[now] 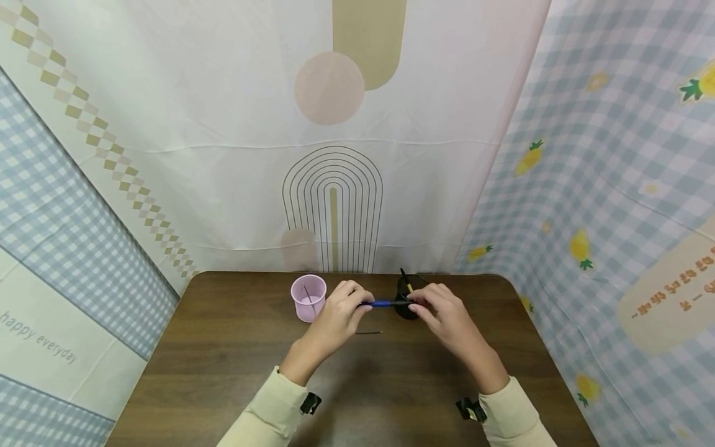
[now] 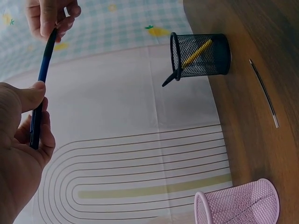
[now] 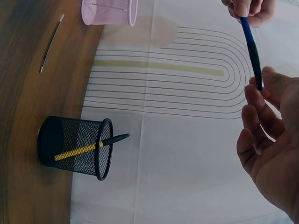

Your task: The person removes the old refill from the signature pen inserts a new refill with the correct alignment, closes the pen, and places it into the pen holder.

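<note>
A blue pen (image 1: pixel 382 304) with a dark grip section is held level above the table between both hands. My left hand (image 1: pixel 337 315) grips its rear part, thumb pressed along the barrel. At the other end, the thumb and forefinger of my right hand (image 1: pixel 447 313) pinch the pen's dark tip. On the table below lies a thin pen refill (image 2: pixel 264 93). Behind the right hand stands a black mesh pen cup (image 3: pixel 50 140), and a yellow pen with a black end (image 3: pixel 77 151) leans in it.
To the left of the hands stands a pink mesh pen cup (image 1: pixel 300 311) with a thin dark stick, perhaps a refill, inside. The brown wooden table (image 1: pixel 223 360) ends at a patterned cloth backdrop (image 1: pixel 240 205); checked cloth (image 1: pixel 603 124) hangs on the right.
</note>
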The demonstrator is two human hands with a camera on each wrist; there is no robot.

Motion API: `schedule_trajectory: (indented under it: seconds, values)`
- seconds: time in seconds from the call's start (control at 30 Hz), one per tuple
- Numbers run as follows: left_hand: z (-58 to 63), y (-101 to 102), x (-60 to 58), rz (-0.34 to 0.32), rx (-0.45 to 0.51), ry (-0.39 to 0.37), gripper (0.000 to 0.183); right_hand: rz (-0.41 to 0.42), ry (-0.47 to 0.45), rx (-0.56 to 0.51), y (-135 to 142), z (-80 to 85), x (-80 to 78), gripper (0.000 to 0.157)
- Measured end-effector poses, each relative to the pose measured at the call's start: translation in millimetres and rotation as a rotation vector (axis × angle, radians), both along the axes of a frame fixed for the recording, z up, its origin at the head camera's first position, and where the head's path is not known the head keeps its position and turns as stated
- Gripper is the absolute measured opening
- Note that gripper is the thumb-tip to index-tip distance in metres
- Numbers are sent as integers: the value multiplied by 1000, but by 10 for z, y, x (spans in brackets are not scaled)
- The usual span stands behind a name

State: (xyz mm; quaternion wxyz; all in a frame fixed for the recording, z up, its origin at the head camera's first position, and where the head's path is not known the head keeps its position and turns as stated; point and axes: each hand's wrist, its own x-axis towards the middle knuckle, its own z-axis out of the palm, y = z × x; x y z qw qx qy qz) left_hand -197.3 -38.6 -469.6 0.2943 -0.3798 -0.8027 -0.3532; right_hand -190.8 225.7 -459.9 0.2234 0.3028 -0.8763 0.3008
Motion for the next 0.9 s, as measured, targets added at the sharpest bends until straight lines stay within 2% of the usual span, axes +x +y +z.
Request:
schedule_trajectory:
  seconds: [0.13,0.33,0.9]
  values:
    - [-5,-2,-2,3,2,-20,10,-10,25,8,0,-3,-1,28]
    - [-2,5,1,6,-2,-41,9,-4,57,-4,-10,0,-12,30]
    - [-12,16,-10,6,-3,11,11,25,22,-20,3,4,-18,15]
